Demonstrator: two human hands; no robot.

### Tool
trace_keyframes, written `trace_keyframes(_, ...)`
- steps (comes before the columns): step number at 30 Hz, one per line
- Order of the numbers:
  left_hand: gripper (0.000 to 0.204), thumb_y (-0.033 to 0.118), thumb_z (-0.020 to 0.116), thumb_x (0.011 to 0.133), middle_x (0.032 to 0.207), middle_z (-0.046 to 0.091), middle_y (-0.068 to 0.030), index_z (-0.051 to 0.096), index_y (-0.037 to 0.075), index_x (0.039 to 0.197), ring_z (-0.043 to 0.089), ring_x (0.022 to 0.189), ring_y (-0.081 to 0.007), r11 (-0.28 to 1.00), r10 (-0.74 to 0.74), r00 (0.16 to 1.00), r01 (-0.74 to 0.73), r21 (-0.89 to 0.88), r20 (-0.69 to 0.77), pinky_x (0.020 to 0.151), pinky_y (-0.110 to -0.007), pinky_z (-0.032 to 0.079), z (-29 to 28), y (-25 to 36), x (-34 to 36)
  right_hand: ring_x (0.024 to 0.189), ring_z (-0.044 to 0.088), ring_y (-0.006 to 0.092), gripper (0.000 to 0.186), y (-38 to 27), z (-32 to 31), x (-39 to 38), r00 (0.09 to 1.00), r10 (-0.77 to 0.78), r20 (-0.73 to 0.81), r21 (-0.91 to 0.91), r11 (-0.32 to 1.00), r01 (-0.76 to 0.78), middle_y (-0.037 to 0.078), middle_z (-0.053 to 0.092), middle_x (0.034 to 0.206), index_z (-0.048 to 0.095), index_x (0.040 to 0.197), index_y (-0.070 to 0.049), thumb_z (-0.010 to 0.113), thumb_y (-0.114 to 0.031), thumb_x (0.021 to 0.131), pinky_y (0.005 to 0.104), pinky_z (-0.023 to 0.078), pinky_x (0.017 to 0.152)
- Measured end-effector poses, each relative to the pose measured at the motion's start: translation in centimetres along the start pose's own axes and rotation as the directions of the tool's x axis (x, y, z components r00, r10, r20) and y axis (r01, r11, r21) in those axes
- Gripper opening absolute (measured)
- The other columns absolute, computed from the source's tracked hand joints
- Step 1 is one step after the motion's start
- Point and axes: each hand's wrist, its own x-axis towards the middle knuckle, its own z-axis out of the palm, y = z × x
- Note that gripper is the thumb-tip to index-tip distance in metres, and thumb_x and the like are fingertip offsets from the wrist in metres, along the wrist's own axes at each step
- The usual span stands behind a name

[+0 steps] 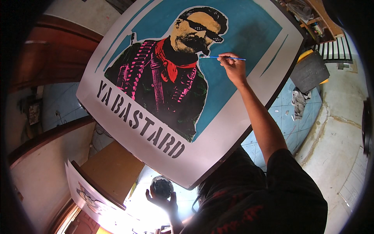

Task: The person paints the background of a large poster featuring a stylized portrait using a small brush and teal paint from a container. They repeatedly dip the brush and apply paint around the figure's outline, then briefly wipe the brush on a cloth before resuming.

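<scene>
Pinched in the fingers of my right hand is a thin blue paintbrush. Its tip meets the painting close to the pale outline below the pictured figure's chin. The painting is a large white sheet with a stencil-like figure in dark clothes, a red neckerchief and pink straps on a teal background; dark block lettering runs beneath. Low down, my left hand cups a small round container with dark, shiny contents. Its fingers curl up around the container's sides, away from the sheet.
A second picture leans beside a brown board at lower left. To the right, a dark grey panel and a crumpled cloth lie on the blue tiled floor. A cluttered wooden shelf stands at upper right.
</scene>
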Motion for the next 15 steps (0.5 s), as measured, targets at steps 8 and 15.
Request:
trace_keyframes(8,0.097,0.010,0.066,0.061,0.140,0.037,-0.0148,0.020,0.005,0.146,0.043,0.128,-0.0329,0.997,0.054,0.998,-0.052,0.049,-0.025,0.106,-0.051,0.042,0.69,-0.24,0.52,0.077,0.064,0.0080,0.015,-0.10,0.05,0.60,1.000,0.018,-0.014,0.016,1.000,-0.018,0.006,0.070,0.087,0.066,0.101,0.002,0.066,-0.011,0.092,0.0248,0.055,0.070)
trace_keyframes(15,0.097,0.006,0.064,0.060,0.137,0.042,-0.0172,0.020,0.007,0.146,0.043,0.128,-0.0341,0.997,0.047,0.998,-0.045,0.065,-0.039,0.107,-0.051,0.040,0.76,0.19,0.71,0.077,0.064,0.0080,0.015,0.04,0.26,0.56,0.999,0.020,-0.036,0.037,0.999,-0.019,0.006,0.070,0.087,0.066,0.102,0.001,0.066,-0.011,0.092,0.0243,0.055,0.069)
